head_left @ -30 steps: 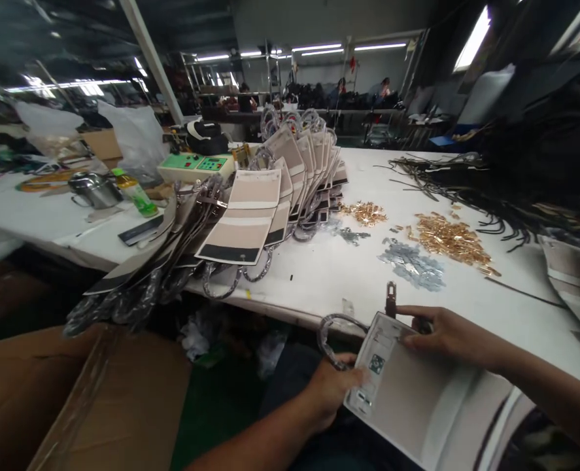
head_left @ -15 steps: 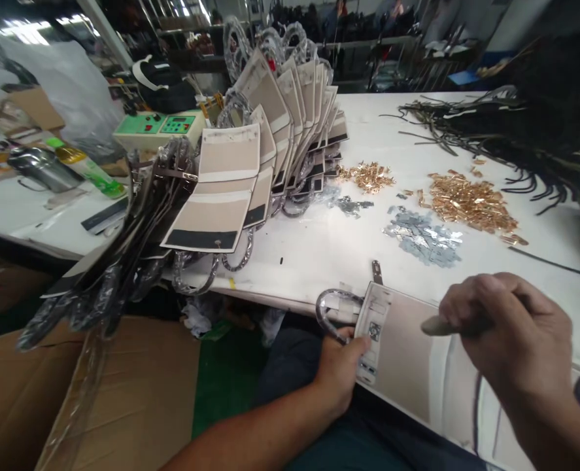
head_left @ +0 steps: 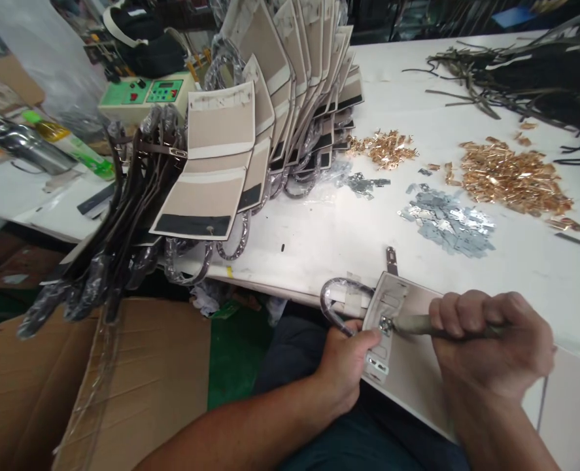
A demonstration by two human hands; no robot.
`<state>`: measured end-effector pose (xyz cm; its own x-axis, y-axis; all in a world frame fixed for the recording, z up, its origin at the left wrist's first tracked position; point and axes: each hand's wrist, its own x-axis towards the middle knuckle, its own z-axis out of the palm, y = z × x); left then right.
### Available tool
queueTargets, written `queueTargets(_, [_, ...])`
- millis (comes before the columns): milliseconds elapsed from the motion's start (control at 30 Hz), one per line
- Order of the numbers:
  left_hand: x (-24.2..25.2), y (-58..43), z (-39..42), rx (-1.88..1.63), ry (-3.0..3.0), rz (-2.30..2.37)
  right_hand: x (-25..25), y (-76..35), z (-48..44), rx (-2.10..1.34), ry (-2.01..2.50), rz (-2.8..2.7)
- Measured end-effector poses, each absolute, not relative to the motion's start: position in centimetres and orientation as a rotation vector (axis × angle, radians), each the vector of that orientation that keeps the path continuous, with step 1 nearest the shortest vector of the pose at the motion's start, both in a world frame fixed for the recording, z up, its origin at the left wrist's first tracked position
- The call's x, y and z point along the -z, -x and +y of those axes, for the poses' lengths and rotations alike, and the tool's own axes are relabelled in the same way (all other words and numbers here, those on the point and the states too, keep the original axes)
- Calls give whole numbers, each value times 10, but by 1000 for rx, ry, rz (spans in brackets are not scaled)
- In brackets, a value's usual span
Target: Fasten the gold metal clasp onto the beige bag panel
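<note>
A beige bag panel [head_left: 420, 366] with a plastic-wrapped handle [head_left: 325, 302] lies over the table's front edge. My left hand [head_left: 346, 366] grips its left end, thumb on top beside a small metal plate [head_left: 385, 324]. Closed in a fist, my right hand [head_left: 493, 340] holds a grey-brown rod-like tool [head_left: 414, 324], its tip at the metal plate. A brown strap end with a metal fitting [head_left: 392, 260] sticks out beyond the panel's upper edge.
Stacked beige panels [head_left: 216, 196] and dark straps [head_left: 133, 176] stand at left. Silver plates [head_left: 451, 222] and gold-coloured clips [head_left: 515, 176] lie in piles on the white table [head_left: 319, 242]. Black cords [head_left: 554, 85] are at back right, a cardboard box [head_left: 152, 379] below left.
My right hand has moved left, bringing the tool's tip onto the metal plate. My left hand keeps its grip on the panel. The camera view has tilted down.
</note>
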<state>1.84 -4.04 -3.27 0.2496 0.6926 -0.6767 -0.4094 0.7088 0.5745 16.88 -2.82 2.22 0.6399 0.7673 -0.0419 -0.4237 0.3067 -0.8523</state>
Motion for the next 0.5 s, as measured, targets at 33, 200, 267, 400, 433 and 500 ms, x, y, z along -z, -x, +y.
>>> queueTargets(33, [33, -18, -40, -758, -300, 1073, -23, -167, -28, -800, 984, -434])
queueTargets(200, [32, -18, -37, -719, -268, 1070, -19, -147, -34, -706, 973, -783])
queueTargets(267, [31, -17, -36, -713, -263, 1059, -15, -139, -37, -662, 973, -1001])
queueTargets(400, [31, -15, -36, -719, -280, 1013, -14, -135, -35, -669, 1166, -1219])
queueTargets(433, [31, -15, -37, -724, -283, 1008, -16, -136, -33, -701, 1203, -1209])
queueTargets(500, [32, -14, -38, -734, -280, 1006, -22, -140, -28, -755, 1221, -1154])
